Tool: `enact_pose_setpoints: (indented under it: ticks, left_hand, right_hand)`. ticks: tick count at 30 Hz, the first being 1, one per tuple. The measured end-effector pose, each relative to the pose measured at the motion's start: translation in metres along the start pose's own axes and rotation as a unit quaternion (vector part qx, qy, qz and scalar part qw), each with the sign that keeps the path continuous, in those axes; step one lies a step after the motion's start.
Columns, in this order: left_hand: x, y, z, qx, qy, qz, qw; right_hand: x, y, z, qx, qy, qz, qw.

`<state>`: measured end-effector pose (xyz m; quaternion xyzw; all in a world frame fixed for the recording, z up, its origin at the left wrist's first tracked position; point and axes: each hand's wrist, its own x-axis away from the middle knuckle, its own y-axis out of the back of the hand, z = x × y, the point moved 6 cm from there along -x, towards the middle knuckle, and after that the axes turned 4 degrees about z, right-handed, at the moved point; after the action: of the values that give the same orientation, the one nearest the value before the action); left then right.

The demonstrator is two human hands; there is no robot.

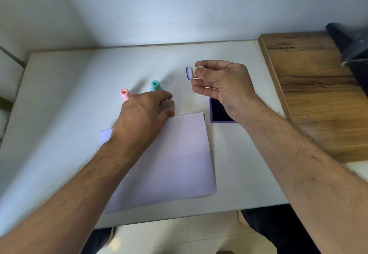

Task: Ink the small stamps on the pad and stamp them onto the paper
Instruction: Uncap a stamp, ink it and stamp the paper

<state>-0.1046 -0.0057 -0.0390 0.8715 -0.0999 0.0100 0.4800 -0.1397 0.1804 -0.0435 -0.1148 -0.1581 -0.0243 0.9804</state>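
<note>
Purple-inked stamp [190,73] pinched sideways in my right hand [225,86], above centre.
Left hand [143,112], fingers curled on nothing, pins paper [169,160]; wet ink could smudge fingertips.

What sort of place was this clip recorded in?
Probably a home or small office corner: a plain white table pushed against bare walls, a wooden-topped surface beside it, and a tiled floor below.

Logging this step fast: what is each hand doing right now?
Left hand: fingers curled near the paper's top edge; holding nothing visible.
Right hand: closed on a small white stamp, purple face sideways.
</note>
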Motion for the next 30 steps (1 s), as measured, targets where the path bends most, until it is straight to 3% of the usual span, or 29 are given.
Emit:
enact_pose_setpoints:
  ticks: [7,15,21,24,26,28,30]
  left_hand:
    - [-0.001,0.006,-0.005,0.004,-0.024,-0.066,0.998]
    - [0.006,0.015,-0.024,0.058,-0.071,-0.114,0.989]
    - [0.008,0.016,-0.032,0.06,-0.077,-0.113,0.989]
    - [0.008,0.014,-0.033,0.069,-0.066,-0.104,0.99]
    - [0.009,0.012,-0.034,0.077,-0.06,-0.098,0.99]
    - [0.01,0.011,-0.037,0.076,-0.062,-0.09,0.991]
    - [0.01,0.011,-0.039,0.068,-0.066,-0.085,0.992]
  right_hand:
    - [0.005,0.001,-0.004,-0.013,-0.021,0.006,1.0]
    - [0.024,-0.013,-0.012,-0.256,-0.117,0.148,0.948]
    - [0.032,-0.011,-0.01,-0.256,-0.115,0.161,0.946]
    - [0.03,0.007,-0.005,-0.113,-0.072,0.058,0.989]
    - [0.033,0.028,0.011,0.149,0.012,-0.057,0.987]
    - [0.041,0.039,0.032,0.404,0.106,-0.124,0.9]
    - [0.048,0.041,0.039,0.533,0.127,-0.123,0.827]
